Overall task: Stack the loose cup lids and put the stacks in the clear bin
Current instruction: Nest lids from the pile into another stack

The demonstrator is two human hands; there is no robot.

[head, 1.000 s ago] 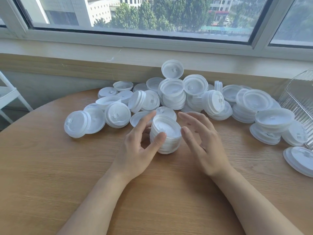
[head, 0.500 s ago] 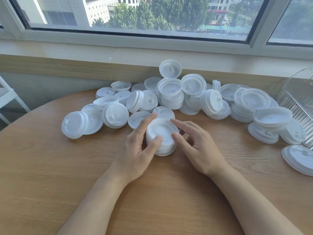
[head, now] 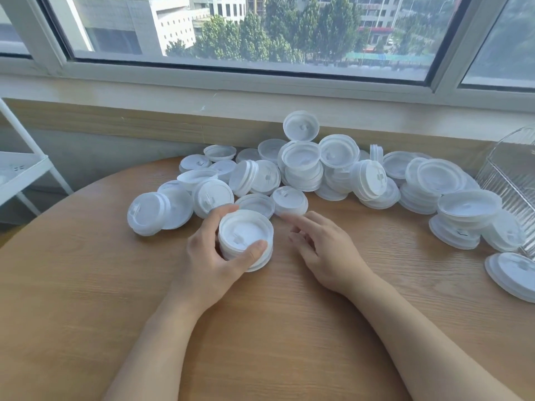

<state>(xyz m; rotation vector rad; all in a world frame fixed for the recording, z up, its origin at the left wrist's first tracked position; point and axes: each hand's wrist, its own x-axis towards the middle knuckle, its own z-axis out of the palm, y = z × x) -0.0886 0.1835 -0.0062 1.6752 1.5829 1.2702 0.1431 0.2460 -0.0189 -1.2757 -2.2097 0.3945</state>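
— How is the light?
— Bright daylight, coming through the window (head: 249,30) at the far side and falling onto the wooden table (head: 86,299).
— Shadows?
— Soft, lying on the near side of the forearms. No harsh glare; the white lids (head: 304,169) look slightly washed out.
— Sharpness?
— Fair in the middle, a little soft overall. The wide lens bends the window frame and table rim at the edges.
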